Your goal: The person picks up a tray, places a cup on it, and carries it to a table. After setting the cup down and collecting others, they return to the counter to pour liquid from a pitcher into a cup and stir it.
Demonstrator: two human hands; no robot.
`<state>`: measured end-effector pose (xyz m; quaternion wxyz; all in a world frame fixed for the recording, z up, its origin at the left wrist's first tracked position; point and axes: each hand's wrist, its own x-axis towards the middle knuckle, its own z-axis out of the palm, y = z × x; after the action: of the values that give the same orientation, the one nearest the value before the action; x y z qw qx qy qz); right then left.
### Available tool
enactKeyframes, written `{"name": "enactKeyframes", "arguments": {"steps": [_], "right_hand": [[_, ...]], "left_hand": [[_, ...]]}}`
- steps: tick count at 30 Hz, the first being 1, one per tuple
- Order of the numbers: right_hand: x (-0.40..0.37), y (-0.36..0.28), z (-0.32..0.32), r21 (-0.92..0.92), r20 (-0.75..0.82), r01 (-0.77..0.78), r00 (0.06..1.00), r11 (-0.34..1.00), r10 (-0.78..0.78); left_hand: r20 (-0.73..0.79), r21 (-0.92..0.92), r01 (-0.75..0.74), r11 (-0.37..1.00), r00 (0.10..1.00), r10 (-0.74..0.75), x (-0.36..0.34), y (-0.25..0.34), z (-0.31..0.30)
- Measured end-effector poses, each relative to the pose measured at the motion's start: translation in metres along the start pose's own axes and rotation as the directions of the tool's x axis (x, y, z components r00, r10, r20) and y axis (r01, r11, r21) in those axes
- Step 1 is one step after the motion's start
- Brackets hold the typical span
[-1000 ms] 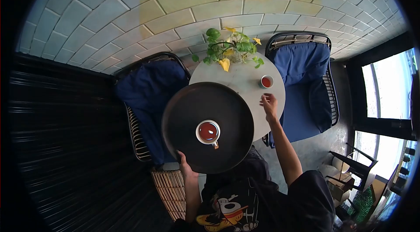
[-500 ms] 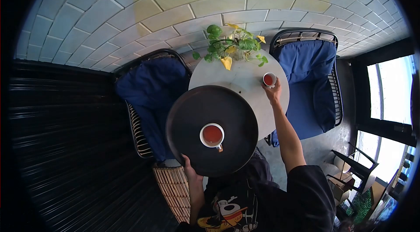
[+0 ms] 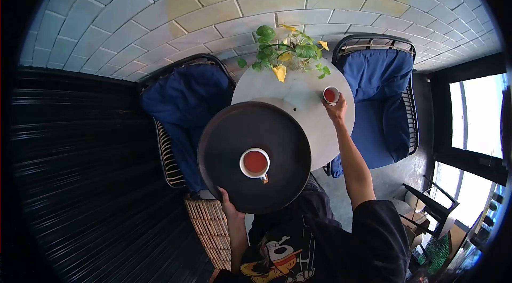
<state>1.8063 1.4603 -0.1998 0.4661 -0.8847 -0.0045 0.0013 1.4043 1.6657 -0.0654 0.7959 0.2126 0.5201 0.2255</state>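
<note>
A round dark tray (image 3: 277,128) rests on my left hand (image 3: 230,207), whose thumb lies over its near-left rim while the other fingers are hidden underneath. Near the tray's middle stands a white cup (image 3: 255,162) of red drink, its handle pointing toward me. My right arm reaches out over the right side of the round pale table (image 3: 277,88). There my right hand (image 3: 338,109) is closed on a second white cup (image 3: 330,94), also holding red drink. The tray overlaps the table's near-left part in this view.
A leafy green and yellow plant (image 3: 290,53) stands at the table's back edge by the brick wall (image 3: 256,11). Blue-cushioned chairs flank the table, one left (image 3: 184,91) and one right (image 3: 373,117). A slatted wooden piece (image 3: 210,229) is at lower left, windows (image 3: 477,117) at right.
The tray with its cup has shifted slightly left and up in view. My right hand stays on the other cup over the table, both a little higher and further right in view.
</note>
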Motion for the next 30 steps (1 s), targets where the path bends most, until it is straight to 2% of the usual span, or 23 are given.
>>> {"name": "enactKeyframes", "arguments": {"steps": [2,5,7,9,10,11,12,13,14,15,19,21,22,24,28,30], "right_hand": [[-0.001,0.002,0.001,-0.028,0.021,0.005,1.000,1.000,-0.004],[-0.005,0.023,0.014,-0.038,-0.043,0.003,0.999,0.999,-0.004],[-0.012,0.056,0.028,-0.187,-0.169,-0.086,0.984,0.979,0.054],[-0.042,0.052,0.032,-0.316,-0.227,-0.102,0.973,0.943,0.029],[-0.070,0.051,0.033,-0.220,0.063,-0.126,0.988,0.967,0.143],[-0.092,0.044,0.032,-0.238,0.184,0.007,0.982,0.971,0.038],[-0.114,0.034,0.036,-0.264,0.236,0.109,0.971,0.958,-0.046],[-0.136,0.018,0.030,-0.134,0.308,0.234,0.933,0.963,-0.184],[-0.146,0.003,0.026,-0.207,0.517,0.100,0.856,0.973,0.021],[-0.164,0.036,0.048,-0.227,0.593,0.294,0.798,0.929,-0.107],[-0.191,-0.021,0.031,-0.267,0.549,0.303,0.828,0.915,-0.114],[-0.192,-0.042,0.028,-0.318,0.477,0.124,0.878,0.940,0.046],[-0.192,-0.037,0.029,-0.316,0.480,0.128,0.876,0.940,0.042],[-0.188,-0.031,0.030,-0.281,0.504,0.206,0.863,0.937,-0.038],[-0.180,-0.022,0.029,-0.264,0.557,0.285,0.825,0.922,-0.095],[-0.175,-0.013,0.034,-0.234,0.649,0.428,0.737,0.873,-0.187]], "left_hand": [[-0.023,0.016,-0.009,1.000,1.000,0.010,-0.002,0.004,0.001],[-0.038,0.004,-0.025,1.000,0.999,0.025,0.001,0.005,-0.008],[-0.034,-0.023,-0.030,0.999,0.999,0.030,-0.002,0.007,-0.009],[-0.086,0.023,-0.053,0.998,0.995,0.054,-0.010,0.013,0.000],[-0.090,0.016,-0.051,0.999,0.995,0.053,-0.011,0.012,-0.002],[-0.084,0.009,-0.075,0.997,0.994,0.075,-0.010,0.013,-0.004],[-0.078,0.002,-0.098,0.995,0.992,0.098,-0.009,0.012,-0.005],[-0.080,0.000,-0.097,0.995,0.992,0.096,-0.011,0.012,-0.003],[-0.093,0.012,-0.103,0.995,0.990,0.104,-0.013,0.014,0.000],[-0.107,0.024,-0.109,0.994,0.988,0.111,-0.015,0.014,0.001],[-0.079,-0.021,-0.097,0.995,0.992,0.095,-0.009,0.010,-0.013],[-0.030,-0.051,-0.094,0.994,0.995,0.092,-0.007,0.008,-0.019],[-0.033,-0.054,-0.097,0.994,0.995,0.096,-0.009,0.008,-0.020],[-0.016,-0.022,-0.145,0.989,0.989,0.144,-0.013,0.007,-0.018],[-0.029,-0.072,-0.125,0.989,0.992,0.124,-0.013,0.005,-0.020],[0.023,-0.096,-0.122,0.988,0.992,0.125,-0.011,0.002,-0.026]]}}
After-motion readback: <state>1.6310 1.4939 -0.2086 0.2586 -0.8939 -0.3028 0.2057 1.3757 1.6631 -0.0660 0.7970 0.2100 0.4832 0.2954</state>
